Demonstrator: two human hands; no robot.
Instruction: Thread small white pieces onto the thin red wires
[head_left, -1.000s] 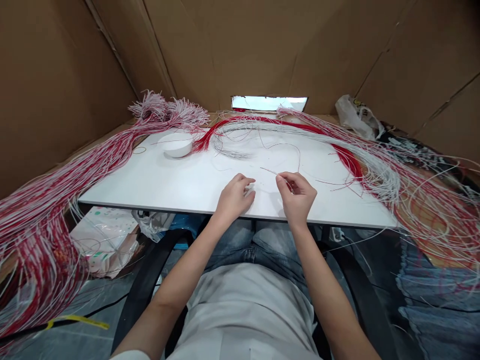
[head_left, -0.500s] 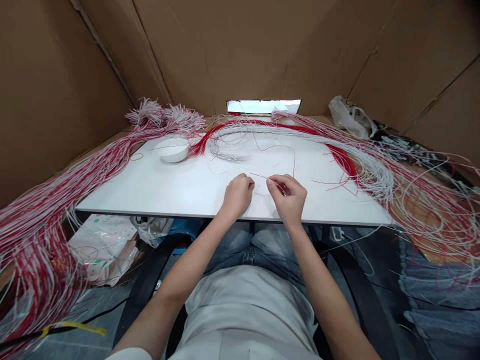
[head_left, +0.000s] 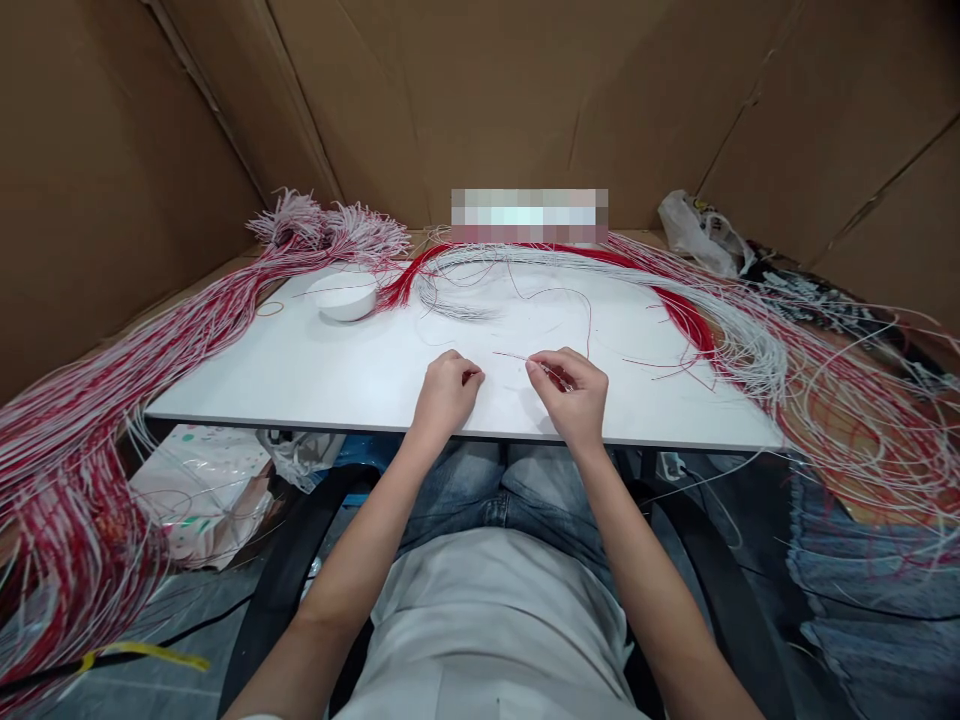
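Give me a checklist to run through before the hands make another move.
1. Right hand has a grip on the thin strand: ok, pinched, with one end sticking out toward the left hand.
2. Left hand holds a strand too: cannot tell; it is curled closed and anything inside is too fine to see.
3. Hands apart from each other: ok, a gap of bare tabletop lies between them.
4. White dish out of the hands' way: ok, it sits farther back on the left.
5. Tabletop free of stray strands near the right hand: not ok, loose red ends lie to its right.
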